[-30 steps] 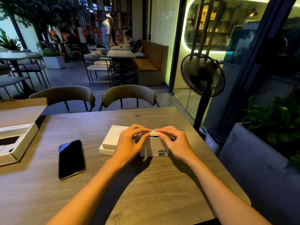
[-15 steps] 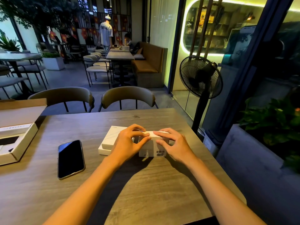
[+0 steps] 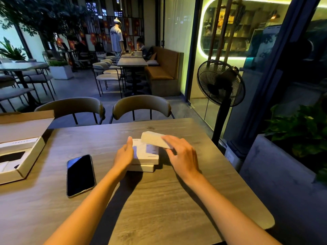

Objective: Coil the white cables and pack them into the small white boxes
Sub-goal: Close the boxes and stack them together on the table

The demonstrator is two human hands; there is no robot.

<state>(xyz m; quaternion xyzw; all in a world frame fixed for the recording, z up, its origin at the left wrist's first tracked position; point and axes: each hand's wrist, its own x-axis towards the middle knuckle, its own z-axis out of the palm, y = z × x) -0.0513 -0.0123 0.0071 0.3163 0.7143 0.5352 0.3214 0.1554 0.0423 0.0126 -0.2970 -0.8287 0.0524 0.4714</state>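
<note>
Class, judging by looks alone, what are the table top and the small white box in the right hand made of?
Table top: seemingly wood or wood-look laminate, matte, visible grain. Small white box gripped by the right hand: probably matte cardboard, crisp edges; blur leaves it open.

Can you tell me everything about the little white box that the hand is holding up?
The small white box is a plain oblong that looks like matte cardboard, blurred here, so any print on it cannot be read. It looks closed. It is tilted, its left end higher, and it is lifted off the table, above the stack of flat white boxes. The right hand grips its right end with curled fingers. The left hand does not touch it; it rests against the stack's left edge.
</note>
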